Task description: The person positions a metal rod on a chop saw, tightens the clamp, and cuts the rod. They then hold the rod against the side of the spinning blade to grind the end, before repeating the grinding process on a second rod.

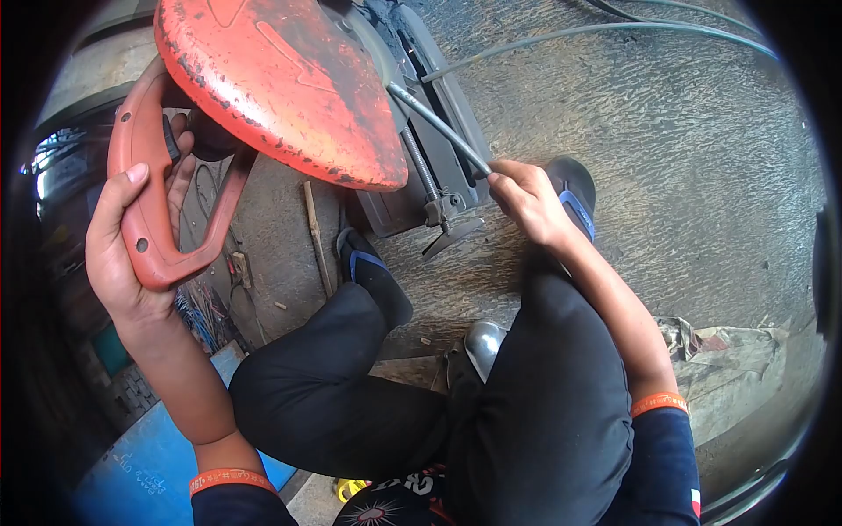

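Observation:
My left hand (118,241) is wrapped round the red D-shaped handle (145,197) of a cut-off saw, at the left. Its fingers pass through the loop near the dark trigger (171,140). The saw's worn red blade guard (281,96) fills the upper middle and hides much of the disc. My right hand (531,202) grips one end of a thin grey metal rod (447,131). The rod's far end reaches the saw beside the guard's edge, above the dark base (452,79). Below the rod are the vise's threaded screw (419,167) and its crank (453,237).
My sandalled feet (373,276) stand close to the saw base. A wooden stick (316,237) lies at the left. Hoses (605,29) cross the stained floor (684,167) at the upper right. A blue panel (158,456) is lower left; crumpled cloth (732,359) lies right.

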Action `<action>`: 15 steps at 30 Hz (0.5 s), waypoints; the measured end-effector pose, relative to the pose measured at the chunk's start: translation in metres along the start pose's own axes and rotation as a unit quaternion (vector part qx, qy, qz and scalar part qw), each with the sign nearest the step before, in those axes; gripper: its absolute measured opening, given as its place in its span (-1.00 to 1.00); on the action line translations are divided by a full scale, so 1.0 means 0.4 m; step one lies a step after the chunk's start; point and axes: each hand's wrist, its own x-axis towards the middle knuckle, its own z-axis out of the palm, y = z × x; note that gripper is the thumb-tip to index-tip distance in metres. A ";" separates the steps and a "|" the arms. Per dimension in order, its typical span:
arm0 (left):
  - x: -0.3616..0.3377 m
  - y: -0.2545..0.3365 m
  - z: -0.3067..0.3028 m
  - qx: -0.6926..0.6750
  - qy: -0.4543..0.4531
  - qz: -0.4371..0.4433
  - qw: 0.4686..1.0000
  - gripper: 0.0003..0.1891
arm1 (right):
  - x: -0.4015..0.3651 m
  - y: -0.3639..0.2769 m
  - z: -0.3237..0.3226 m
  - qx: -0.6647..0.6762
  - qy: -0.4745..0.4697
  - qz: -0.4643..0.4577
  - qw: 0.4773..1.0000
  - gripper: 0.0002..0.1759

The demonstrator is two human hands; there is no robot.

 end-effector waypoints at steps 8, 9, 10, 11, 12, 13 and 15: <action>0.002 0.001 -0.003 -0.006 -0.003 -0.009 1.000 -0.42 | -0.011 -0.023 0.003 -0.103 0.022 -0.054 0.993 -0.62; 0.001 0.001 -0.003 -0.006 -0.003 -0.010 1.000 -0.42 | -0.011 -0.021 0.005 -0.103 0.022 -0.053 0.993 -0.62; 0.001 0.001 -0.003 -0.004 -0.004 -0.008 1.000 -0.42 | -0.010 -0.018 0.007 -0.101 0.032 -0.062 0.992 -0.64; 0.001 0.002 -0.003 -0.003 -0.005 -0.006 1.000 -0.42 | -0.010 -0.015 0.008 -0.099 0.041 -0.071 0.992 -0.66; 0.002 0.002 -0.003 -0.003 -0.005 -0.005 1.000 -0.42 | -0.010 -0.010 0.011 -0.099 0.041 -0.071 0.992 -0.66; 0.002 0.002 -0.003 -0.001 -0.008 -0.005 1.000 -0.42 | -0.010 -0.005 0.015 -0.098 0.048 -0.082 0.991 -0.67; 0.001 0.002 -0.004 0.001 -0.011 -0.005 1.000 -0.42 | -0.011 -0.005 0.015 -0.096 0.055 -0.094 0.989 -0.68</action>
